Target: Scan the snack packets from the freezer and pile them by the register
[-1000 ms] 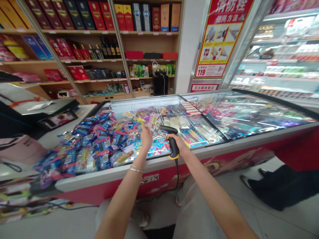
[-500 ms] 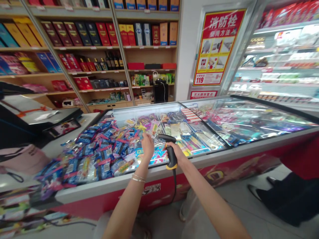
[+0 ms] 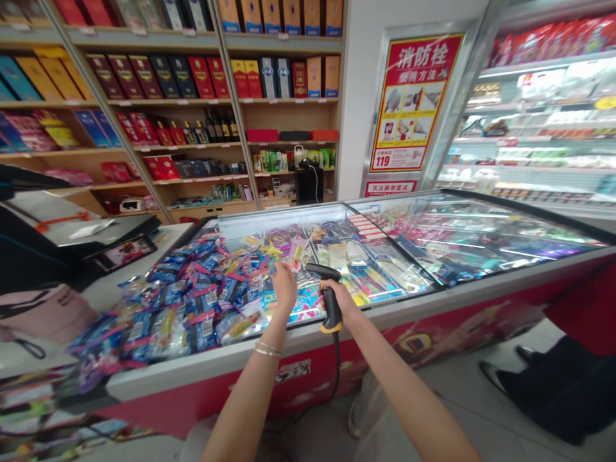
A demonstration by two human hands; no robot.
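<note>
My right hand (image 3: 339, 296) is wrapped round the handle of a black and yellow barcode scanner (image 3: 331, 309). The scanner's head points left, toward my other hand, and its cable hangs down in front of the freezer. My left hand (image 3: 285, 283) is closed in a pinch just left of the scanner head. Whatever its fingertips hold blends with the colourful packets behind, so I cannot make it out. Beside this hand, a heap of blue and pink snack packets (image 3: 202, 298) covers the left part of the glass-topped chest freezer (image 3: 385, 312).
A pink bag (image 3: 48, 312) and a dark counter device with a screen (image 3: 122, 251) stand at the left. Shelves of boxed goods (image 3: 187, 77) line the back wall. On the right, a person in dark trousers (image 3: 543, 378) stands close to the freezer.
The view has tilted slightly upward. Both hands stay in nearly the same place, with the scanner still in the right one and pointing left.
</note>
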